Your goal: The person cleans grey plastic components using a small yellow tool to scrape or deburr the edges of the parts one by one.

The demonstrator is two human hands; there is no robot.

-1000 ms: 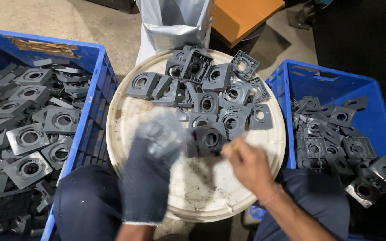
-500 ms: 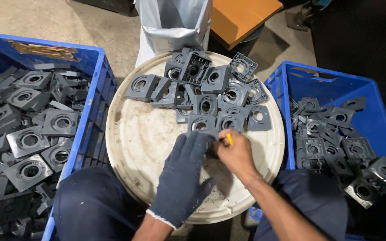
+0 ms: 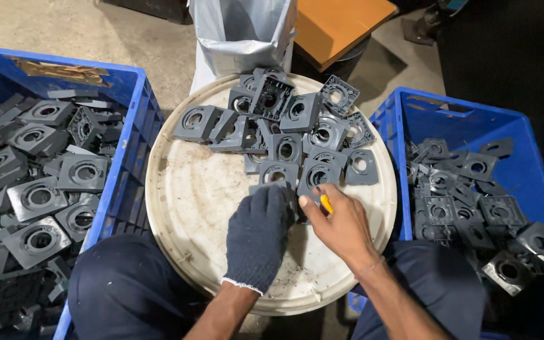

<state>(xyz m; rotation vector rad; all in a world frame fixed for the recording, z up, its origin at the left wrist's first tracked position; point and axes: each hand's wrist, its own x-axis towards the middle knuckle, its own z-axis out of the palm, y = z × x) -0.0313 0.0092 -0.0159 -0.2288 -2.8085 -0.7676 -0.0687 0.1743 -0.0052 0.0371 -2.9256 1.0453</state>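
While the gloved left hand [image 3: 260, 234] now presses a grey plate [image 3: 271, 187] on the round lid [image 3: 177, 189], right hand [image 3: 341, 225] fingers grasp a yellow tool [image 3: 326, 203] beside it.

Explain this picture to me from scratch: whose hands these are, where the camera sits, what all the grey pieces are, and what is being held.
The camera is worn on a person's head and looks straight down, so you see their own two arms and their knees in dark trousers. The left hand wears a dark knitted glove; the right hand is bare. Both rest on a round white lid used as a worktop. On its far half lies a heap of flat grey plastic plates, each square with a round hole in the middle. The gloved hand presses on one plate at the near edge of the heap. The bare hand grips a small tool with a yellow handle, held right against that plate. A blue crate on the left and another blue crate on the right hold more of the same plates. A grey bag stands beyond the lid.
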